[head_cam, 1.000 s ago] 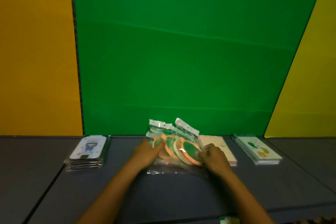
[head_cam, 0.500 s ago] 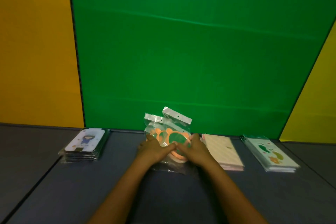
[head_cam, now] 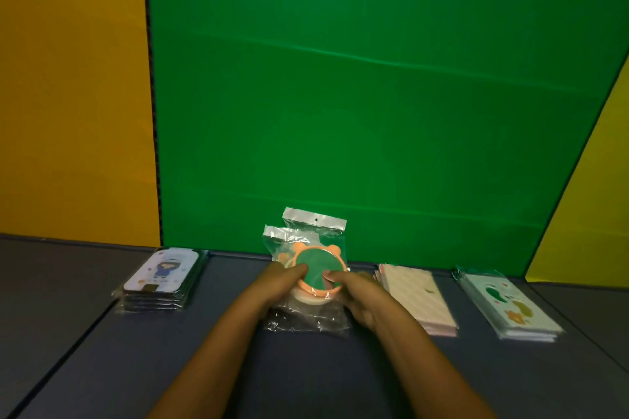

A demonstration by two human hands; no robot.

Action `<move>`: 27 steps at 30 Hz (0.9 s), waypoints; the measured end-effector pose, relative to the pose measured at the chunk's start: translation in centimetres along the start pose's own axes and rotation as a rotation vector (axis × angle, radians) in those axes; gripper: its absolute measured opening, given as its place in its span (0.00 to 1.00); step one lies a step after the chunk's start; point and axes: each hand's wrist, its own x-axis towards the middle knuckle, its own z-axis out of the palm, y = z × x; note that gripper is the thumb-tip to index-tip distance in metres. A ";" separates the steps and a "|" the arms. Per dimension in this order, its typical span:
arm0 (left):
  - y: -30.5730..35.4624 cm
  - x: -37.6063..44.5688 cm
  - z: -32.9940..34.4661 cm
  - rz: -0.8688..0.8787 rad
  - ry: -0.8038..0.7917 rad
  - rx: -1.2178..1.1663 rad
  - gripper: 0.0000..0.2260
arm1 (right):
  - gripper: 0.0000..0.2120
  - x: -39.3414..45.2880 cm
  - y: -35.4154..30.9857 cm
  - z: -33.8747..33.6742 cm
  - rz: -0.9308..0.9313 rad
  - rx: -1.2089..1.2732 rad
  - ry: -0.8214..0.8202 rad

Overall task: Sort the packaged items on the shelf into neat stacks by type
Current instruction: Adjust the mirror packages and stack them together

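The round packs [head_cam: 316,270] are gripped at shelf [head_cam: 340,378] centre between the left hand [head_cam: 284,282] and right hand [head_cam: 357,292], both closed on them. Long axis runs 6 to 12 o'clock, header tabs pointing to 12. Three stacks [head_cam: 160,279] lie at 9 and 3 o'clock.

Four stacks [head_cam: 160,279] [head_cam: 315,269] [head_cam: 417,296] [head_cam: 509,304]; two hands [head_cam: 277,286] [head_cam: 362,299].

Staged studio/shop display, green backdrop [head_cam: 374,112], grey shelf [head_cam: 306,367], pkgd stacks [head_cam: 160,279]
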 end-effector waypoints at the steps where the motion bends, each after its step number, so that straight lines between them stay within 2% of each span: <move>1: 0.1 0.0 -0.2 0.007 -0.012 -0.019 0.14 | 0.13 0.2 -0.1 0.1 0.020 -0.016 -0.028; 5: 0.2 -0.1 -0.9 -0.004 -0.036 -0.112 0.08 | 0.09 0.2 -0.8 0.7 0.019 -0.161 -0.081; 11: -0.6 -0.2 -2.3 -0.081 -0.067 -0.341 0.11 | 0.15 0.7 -1.2 2.5 -0.083 -0.249 -0.072; 18: -1.6 -0.7 -2.6 -0.029 -0.201 -0.624 0.15 | 0.23 -0.5 -3.1 3.0 -0.104 -0.276 -0.107; 21: -2.0 -1.0 -2.9 -0.056 -0.256 -0.764 0.18 | 0.30 -0.6 -4.0 3.4 -0.246 -0.426 -0.021; 25: -3.4 -0.8 -3.2 -0.076 -0.346 -0.899 0.23 | 0.42 -1.4 -4.7 4.2 -0.457 -0.789 0.009; 27: -4.0 -0.8 -3.3 -0.031 -0.398 -0.982 0.18 | 0.47 -1.9 -4.5 4.5 -0.553 -0.844 -0.025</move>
